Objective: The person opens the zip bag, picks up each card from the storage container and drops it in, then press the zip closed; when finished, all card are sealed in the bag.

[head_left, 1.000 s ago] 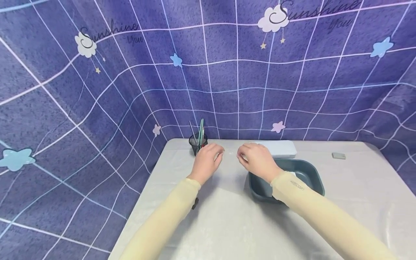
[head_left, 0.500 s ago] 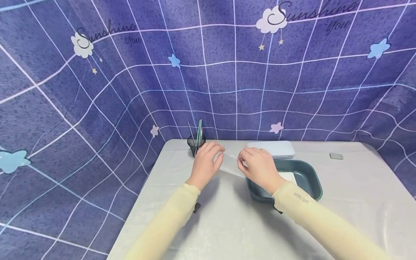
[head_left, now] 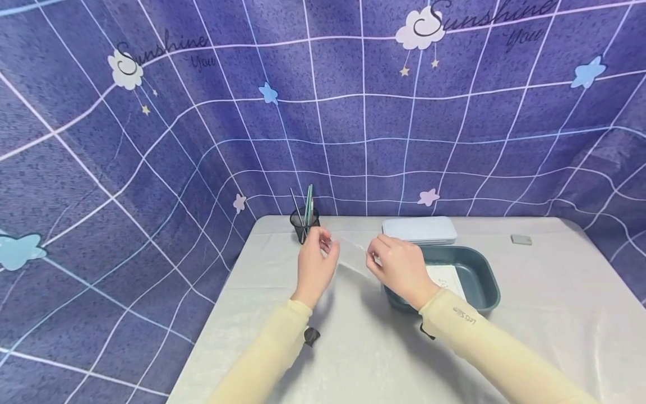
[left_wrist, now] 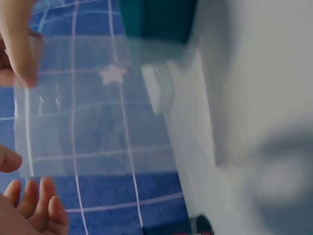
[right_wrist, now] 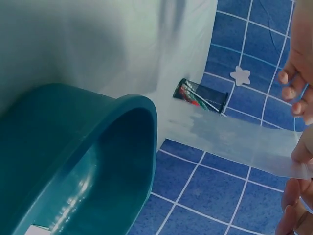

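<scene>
A clear plastic sheet [head_left: 353, 253] is held stretched between both hands above the surface [head_left: 555, 314], toward its far edge. One end is pinched by the left hand [head_left: 315, 264] between thumb and fingertips; the opposite end is pinched by the right hand [head_left: 398, 266] in the same manner. The sheet is seen raised off the surface, spanning the gap between the hands. A teal basin [head_left: 474, 269] is found just beside the right hand, with a white case [head_left: 419, 229] behind it. A black pen cup [head_left: 303, 221] is placed near the far left corner, just behind the left hand. A small grey eraser [head_left: 521, 239] is noted toward the far right corner.
</scene>
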`<state>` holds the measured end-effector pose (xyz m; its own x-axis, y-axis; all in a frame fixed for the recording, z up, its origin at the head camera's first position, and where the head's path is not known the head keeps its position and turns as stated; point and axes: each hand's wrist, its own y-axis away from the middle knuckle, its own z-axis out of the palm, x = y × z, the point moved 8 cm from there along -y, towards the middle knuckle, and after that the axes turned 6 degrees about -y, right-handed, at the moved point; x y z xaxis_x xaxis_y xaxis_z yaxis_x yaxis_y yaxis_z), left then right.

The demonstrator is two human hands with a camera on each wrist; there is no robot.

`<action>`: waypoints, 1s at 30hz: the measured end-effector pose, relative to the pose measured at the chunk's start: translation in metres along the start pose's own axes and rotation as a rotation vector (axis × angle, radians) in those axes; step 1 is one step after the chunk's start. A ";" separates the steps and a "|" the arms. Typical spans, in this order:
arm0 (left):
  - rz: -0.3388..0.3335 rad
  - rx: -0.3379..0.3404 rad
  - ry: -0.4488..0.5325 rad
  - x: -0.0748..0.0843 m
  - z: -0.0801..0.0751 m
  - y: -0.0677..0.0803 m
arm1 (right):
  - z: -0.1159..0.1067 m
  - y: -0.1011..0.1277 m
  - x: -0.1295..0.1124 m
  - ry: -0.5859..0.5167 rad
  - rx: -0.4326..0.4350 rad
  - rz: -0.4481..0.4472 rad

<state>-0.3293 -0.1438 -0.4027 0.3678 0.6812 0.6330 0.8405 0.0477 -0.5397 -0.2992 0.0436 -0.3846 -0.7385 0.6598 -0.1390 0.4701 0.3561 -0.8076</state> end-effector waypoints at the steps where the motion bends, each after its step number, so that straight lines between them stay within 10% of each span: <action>1: -0.034 -0.035 0.037 0.000 0.004 0.002 | 0.000 0.000 0.000 0.003 0.004 0.000; 8: -0.241 -0.264 0.241 0.002 0.033 0.012 | 0.000 0.002 -0.003 0.001 0.011 0.007; 30: -0.279 -0.282 0.297 0.006 0.040 0.009 | 0.001 0.004 -0.007 -0.019 -0.007 0.056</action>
<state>-0.3355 -0.1097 -0.4256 0.1765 0.4310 0.8849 0.9829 -0.0286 -0.1821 -0.2924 0.0394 -0.3878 -0.7200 0.6661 -0.1945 0.5142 0.3239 -0.7941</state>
